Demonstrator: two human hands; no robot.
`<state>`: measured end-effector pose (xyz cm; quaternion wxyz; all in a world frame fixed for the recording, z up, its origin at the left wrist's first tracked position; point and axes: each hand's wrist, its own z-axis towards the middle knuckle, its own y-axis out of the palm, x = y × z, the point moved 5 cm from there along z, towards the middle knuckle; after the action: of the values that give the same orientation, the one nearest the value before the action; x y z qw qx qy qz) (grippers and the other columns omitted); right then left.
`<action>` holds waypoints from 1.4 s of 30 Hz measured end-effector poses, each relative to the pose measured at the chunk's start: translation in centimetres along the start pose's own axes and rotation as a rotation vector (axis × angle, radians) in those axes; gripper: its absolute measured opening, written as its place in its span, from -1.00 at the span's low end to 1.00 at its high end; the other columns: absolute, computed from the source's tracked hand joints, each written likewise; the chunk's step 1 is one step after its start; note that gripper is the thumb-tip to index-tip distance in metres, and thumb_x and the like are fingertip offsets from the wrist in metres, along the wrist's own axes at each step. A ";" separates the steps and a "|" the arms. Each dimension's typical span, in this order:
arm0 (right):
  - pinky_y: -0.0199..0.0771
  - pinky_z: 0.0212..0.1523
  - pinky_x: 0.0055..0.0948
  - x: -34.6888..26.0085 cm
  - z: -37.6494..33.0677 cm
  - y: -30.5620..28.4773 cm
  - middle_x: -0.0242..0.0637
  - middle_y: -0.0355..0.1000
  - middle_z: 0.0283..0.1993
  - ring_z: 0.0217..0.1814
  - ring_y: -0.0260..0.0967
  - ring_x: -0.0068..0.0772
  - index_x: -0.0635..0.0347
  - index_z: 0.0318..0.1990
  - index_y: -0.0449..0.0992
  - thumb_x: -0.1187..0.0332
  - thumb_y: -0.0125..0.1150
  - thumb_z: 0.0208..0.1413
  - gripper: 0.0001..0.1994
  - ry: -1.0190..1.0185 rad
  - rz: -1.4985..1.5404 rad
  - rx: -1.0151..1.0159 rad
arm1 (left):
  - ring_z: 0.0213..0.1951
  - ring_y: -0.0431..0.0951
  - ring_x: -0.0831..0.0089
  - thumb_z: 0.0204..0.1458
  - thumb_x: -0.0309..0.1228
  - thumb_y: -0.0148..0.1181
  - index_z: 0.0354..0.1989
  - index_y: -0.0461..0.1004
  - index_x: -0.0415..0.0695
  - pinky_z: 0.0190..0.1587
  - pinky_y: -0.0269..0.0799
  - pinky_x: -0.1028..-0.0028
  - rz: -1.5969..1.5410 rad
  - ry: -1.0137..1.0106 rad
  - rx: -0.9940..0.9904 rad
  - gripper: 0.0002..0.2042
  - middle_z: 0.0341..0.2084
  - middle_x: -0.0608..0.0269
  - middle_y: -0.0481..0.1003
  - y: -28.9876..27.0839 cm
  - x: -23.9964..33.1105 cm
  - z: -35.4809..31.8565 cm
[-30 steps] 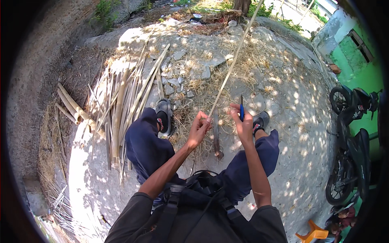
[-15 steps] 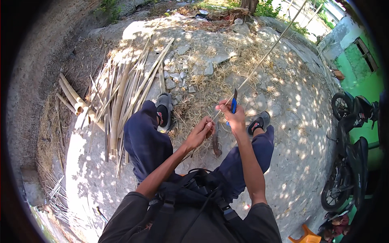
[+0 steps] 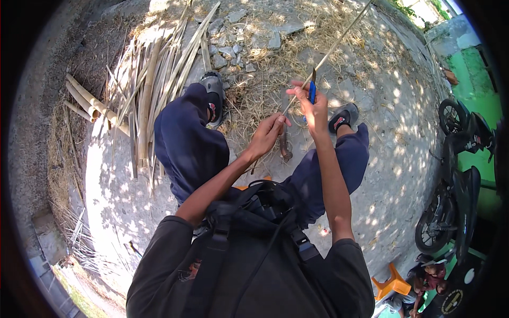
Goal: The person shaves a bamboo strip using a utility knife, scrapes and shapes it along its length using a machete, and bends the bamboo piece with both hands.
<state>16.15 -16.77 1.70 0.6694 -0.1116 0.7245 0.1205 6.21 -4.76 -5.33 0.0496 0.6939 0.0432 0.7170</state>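
My left hand (image 3: 269, 133) is closed on the near end of a long, thin bamboo strip (image 3: 339, 41), which slants away to the far right. Beside it, a little farther off, my right hand (image 3: 315, 108) grips a blue-handled knife (image 3: 313, 92) with its dark blade pointing away. The strip passes by the thumb and fingers of that hand; its index finger is stretched out to the left. Below the hands, between my feet, a tool with a brown wooden handle (image 3: 283, 144) lies on the ground, partly hidden by the left hand.
A pile of split bamboo (image 3: 157, 100) lies to my left, with thicker bamboo pieces (image 3: 95, 106) beyond it. Pale shavings (image 3: 254, 93) and stones (image 3: 228, 52) cover the ground ahead. At right stands a motorbike (image 3: 450, 180); near an orange stool (image 3: 391, 283) people (image 3: 429, 281) sit.
The view has tipped downward, so the ground and pile sit higher in the picture. Both hands keep their hold; the right index finger now stretches out more.
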 end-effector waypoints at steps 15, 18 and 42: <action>0.50 -0.27 -0.08 -2.1 -4.9 -1.3 -0.01 0.59 -0.28 -0.25 0.57 0.12 0.21 -0.05 0.58 0.16 0.23 0.32 -0.71 -0.406 -0.887 -0.026 | -0.53 0.14 0.65 0.49 -0.23 -0.13 -0.19 0.51 -0.18 -0.44 0.12 0.50 0.118 -0.101 0.078 -0.66 -0.62 0.46 0.15 -0.7 -0.2 -0.8; 0.51 -0.28 -0.07 0.2 -4.9 -1.8 -0.02 0.60 -0.28 -0.28 0.57 0.13 0.20 -0.07 0.58 0.16 0.24 0.31 -0.72 -0.338 -0.972 -0.020 | -0.59 0.27 0.48 0.45 -0.27 -0.09 -0.18 0.51 -0.19 -0.46 0.19 0.34 0.263 -0.054 0.137 -0.71 -0.64 0.22 0.31 -1.1 0.0 -0.4; 0.53 -0.33 -0.09 1.3 -5.1 -0.8 -0.10 0.58 -0.38 -0.37 0.56 0.06 0.13 -0.08 0.58 0.08 0.27 0.29 -0.70 -0.451 -0.986 -0.036 | -0.61 0.51 -0.06 0.36 -0.41 0.08 -0.10 0.47 -0.20 -0.54 0.26 0.11 0.556 0.147 0.317 -0.88 -0.66 -0.13 0.41 -0.9 0.6 -1.4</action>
<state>11.48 -19.14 0.78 0.7835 -0.4210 0.4224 -0.1744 4.77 -3.76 -4.93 -0.2599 0.6245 -0.0335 0.7357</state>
